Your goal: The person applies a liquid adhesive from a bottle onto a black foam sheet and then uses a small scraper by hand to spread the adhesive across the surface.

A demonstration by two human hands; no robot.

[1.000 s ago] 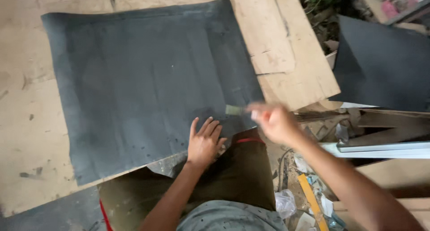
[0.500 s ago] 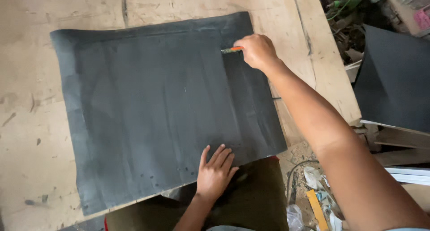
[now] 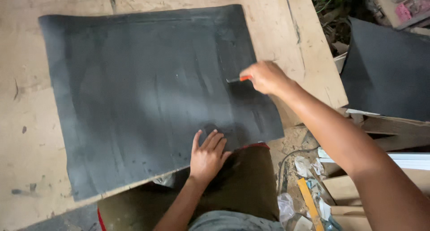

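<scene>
- Right hand is closed around a small tool with an orange handle; a short grey tip projects to the left and meets the dark grey sheet near its right edge. Whether the tip is a blade or a marker cannot be told.
- Left hand lies flat and open, fingers spread, pressing on the near edge of the sheet just in front of the person's body.
- Dark grey sheet lies flat on a plywood work surface, its long axis running left to right across the view, slightly skewed. It sits directly ahead of both hands; the left hand is nearer the near edge, the right hand nearer the right side.
- Tool tip points left, across the sheet, roughly midway along the right-hand side.
- Compared with half a second ago, the right hand has come down from the far right corner toward the middle of the right side; the left hand has stayed planted on the near edge.
- Surroundings: a second dark sheet stands to the right, well apart; a yellow strip and plastic scraps lie on the floor below the right arm.
</scene>
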